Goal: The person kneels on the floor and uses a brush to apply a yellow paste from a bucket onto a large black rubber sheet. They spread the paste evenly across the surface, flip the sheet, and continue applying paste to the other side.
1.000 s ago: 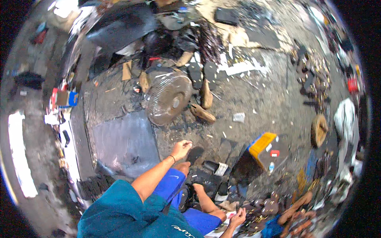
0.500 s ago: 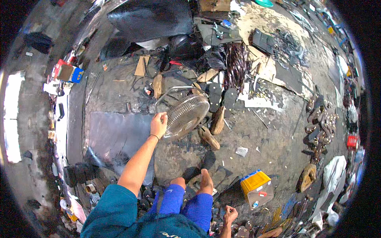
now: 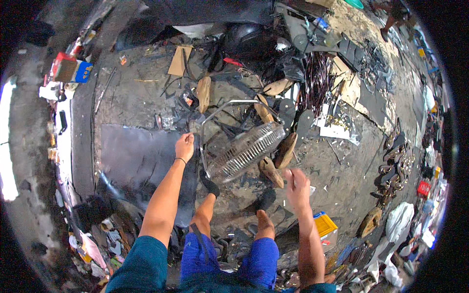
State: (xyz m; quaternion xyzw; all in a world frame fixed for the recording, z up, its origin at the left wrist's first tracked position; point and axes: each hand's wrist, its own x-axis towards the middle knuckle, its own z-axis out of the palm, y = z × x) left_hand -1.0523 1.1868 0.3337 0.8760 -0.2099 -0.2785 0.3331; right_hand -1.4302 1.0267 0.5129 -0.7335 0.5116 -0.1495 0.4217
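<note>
My left hand [image 3: 184, 147] is over the dark sheet [image 3: 139, 154] on the floor, just left of a fan's metal stand. Its fingers are curled closed; whatever they may hold is hidden. My right hand [image 3: 298, 190], a little blurred, is raised to the right of the wooden shoe lasts. It is closed too, and I cannot see anything in it. Between my hands the floor fan [image 3: 246, 151] has its round wire cage tilted. Close to the cage lie a wooden shoe last [image 3: 270, 172] and another shoe last [image 3: 287, 150].
A yellow-topped container [image 3: 324, 225] stands beside my right forearm. Beyond the fan are dark sole-shaped pieces [image 3: 305, 121], a bundle of dark strips [image 3: 316, 83] and a piece of cardboard [image 3: 180, 60]. A heap of brown shoe lasts [image 3: 394, 161] lies at the right.
My left hand has come away from the fan cage, which now faces a different way. My right hand has risen from the lower edge toward the shoe lasts. My legs are further apart.
</note>
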